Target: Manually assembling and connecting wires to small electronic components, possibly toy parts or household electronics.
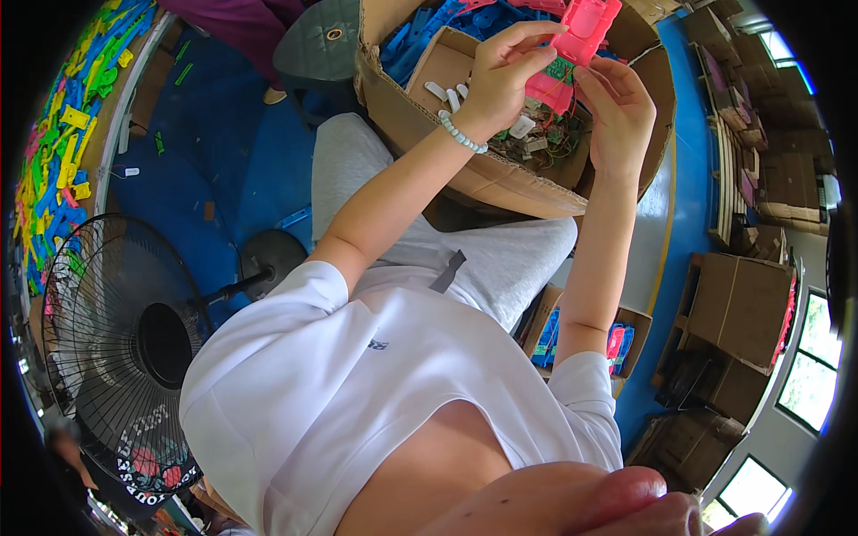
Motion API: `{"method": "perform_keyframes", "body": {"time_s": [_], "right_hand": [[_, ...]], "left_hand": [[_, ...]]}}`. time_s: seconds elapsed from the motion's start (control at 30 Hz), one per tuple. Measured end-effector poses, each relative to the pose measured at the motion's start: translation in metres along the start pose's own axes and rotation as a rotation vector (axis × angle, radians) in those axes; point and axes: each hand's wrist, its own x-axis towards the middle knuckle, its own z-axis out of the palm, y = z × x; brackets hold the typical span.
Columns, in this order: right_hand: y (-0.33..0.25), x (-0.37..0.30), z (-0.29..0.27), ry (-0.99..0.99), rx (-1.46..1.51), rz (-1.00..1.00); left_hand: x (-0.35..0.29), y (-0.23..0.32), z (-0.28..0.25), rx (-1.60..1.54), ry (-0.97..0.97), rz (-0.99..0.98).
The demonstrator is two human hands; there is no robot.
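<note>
Above a large cardboard box (500,192), my left hand (509,76) pinches a pink plastic casing (585,31) by its left edge between thumb and fingers. A small green circuit board (560,70) with thin wires shows just below the casing, beside a second pink part (550,92). My right hand (617,112) is closed at the casing's lower right, by the board and wires. Its fingertips partly cover what they pinch. Below my hands, a smaller carton (442,54) inside the box holds white plastic pieces (451,96) and a tangle of wired boards (541,143).
Blue plastic parts (407,49) fill the box's far left. A black fan (125,348) stands at my left, near a heap of coloured plastic pieces (71,152). A dark stool (326,54) is beyond the box. Stacked cartons (737,304) line the right side.
</note>
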Motion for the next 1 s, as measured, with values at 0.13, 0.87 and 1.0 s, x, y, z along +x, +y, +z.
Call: {"method": "perform_keyframes", "body": {"time_s": [0.13, 0.87, 1.0], "right_hand": [[0.005, 0.0, -0.003, 0.008, 0.064, 0.014], [0.05, -0.031, 0.015, -0.229, -0.892, -0.204], [0.06, -0.036, 0.005, -0.301, -0.554, -0.143]], "left_hand": [[0.001, 0.002, 0.005, -0.081, 0.084, -0.049], [0.032, 0.019, -0.002, -0.429, -0.038, -0.146], [0.031, 0.018, -0.021, 0.022, -0.006, -0.044]]}}
